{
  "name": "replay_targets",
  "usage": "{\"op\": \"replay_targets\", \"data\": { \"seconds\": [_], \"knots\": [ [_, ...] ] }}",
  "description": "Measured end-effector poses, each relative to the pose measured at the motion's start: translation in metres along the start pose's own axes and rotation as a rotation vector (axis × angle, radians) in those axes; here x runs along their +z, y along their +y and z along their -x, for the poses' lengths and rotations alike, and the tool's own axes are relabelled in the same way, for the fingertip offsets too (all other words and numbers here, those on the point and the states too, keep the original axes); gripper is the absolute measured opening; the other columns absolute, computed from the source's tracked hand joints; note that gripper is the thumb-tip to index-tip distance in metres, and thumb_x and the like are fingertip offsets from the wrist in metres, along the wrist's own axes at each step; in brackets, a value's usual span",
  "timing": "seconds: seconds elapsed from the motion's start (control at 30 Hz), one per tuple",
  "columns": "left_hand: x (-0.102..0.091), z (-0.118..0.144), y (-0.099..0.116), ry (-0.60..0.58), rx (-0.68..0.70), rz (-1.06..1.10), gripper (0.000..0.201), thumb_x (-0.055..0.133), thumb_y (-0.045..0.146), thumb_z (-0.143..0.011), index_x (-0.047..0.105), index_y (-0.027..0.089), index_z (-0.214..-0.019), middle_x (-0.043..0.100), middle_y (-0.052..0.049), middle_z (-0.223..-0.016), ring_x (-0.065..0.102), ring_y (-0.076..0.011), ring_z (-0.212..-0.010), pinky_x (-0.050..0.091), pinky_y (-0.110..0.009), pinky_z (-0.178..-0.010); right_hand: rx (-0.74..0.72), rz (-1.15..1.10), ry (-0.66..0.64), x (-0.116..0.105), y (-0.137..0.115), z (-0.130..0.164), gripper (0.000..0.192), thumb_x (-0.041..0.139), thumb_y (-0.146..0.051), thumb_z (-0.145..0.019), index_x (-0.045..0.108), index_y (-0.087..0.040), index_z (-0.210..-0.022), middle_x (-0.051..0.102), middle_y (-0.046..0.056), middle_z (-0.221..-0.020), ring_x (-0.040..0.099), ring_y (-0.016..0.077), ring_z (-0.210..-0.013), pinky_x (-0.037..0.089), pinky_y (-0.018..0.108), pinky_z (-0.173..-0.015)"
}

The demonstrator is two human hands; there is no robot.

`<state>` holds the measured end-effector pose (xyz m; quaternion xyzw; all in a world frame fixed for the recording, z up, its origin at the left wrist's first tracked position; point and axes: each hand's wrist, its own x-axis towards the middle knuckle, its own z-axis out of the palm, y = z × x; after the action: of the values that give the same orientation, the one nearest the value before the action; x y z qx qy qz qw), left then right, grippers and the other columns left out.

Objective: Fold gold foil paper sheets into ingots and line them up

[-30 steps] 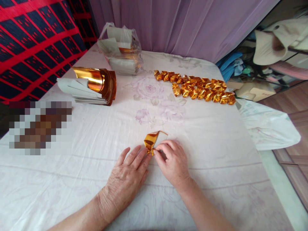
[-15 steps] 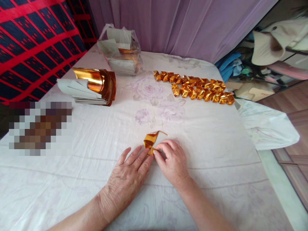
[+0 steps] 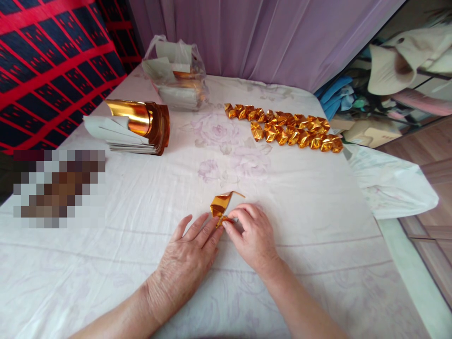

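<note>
Far beyond the fingers of the left hand [image 3: 187,256], at the left edge, we see a red-and-dark patterned fabric [image 3: 52,63], cut off by the frame. Nearer, left of those same fingers, a pixelated patch [image 3: 60,188] covers something brown that we cannot make out. Ahead and to the left of the fingers sits a stack of foil sheets [image 3: 140,120], its top sheets curling up. Behind it, farther from the fingers, we find a clear plastic bag [image 3: 197,56] of pale and gold sheets, partly veiled by the film.

The left hand lies palm down with its fingers spread, the fingertips nearest the right hand [image 3: 254,235] resting on the lower end of a gold foil piece [image 3: 220,203]. This half-folded piece lies on the floral cloth [image 3: 148,188] just ahead of both hands' fingers. The right hand's thumb and forefinger are pinched together on its lower edge; they hide part of the fold from us, and its other fingers curl in.

Beyond the right fingers, two rows of folded gold pieces [image 3: 300,136] run off to the right, touching so closely that we cannot count them surely. Farther right of the fingers, we see a pale hat [image 3: 391,70] amid blurred clutter.
</note>
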<state>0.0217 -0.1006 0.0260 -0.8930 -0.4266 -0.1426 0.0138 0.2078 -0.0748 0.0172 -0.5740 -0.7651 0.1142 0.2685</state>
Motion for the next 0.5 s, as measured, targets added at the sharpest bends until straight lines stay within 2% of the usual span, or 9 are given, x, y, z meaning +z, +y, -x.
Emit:
{"op": "replay_targets", "data": {
  "seconds": [0.5],
  "knots": [
    [0.0,0.001,0.0,0.001,-0.013,0.003,0.034,0.047,0.029,-0.098,0.061,0.023,-0.129,0.061,-0.002,-0.137,0.054,-0.0238,-0.125,0.032,-0.046,-0.111,0.004,-0.169,-0.061,-0.006,0.011,-0.004,0.014,0.057,-0.011,-0.088,0.06,-0.022,-0.08,0.065,0.001,-0.085,0.061,0.0172,-0.082,0.045,0.031,-0.075]
  ]
}}
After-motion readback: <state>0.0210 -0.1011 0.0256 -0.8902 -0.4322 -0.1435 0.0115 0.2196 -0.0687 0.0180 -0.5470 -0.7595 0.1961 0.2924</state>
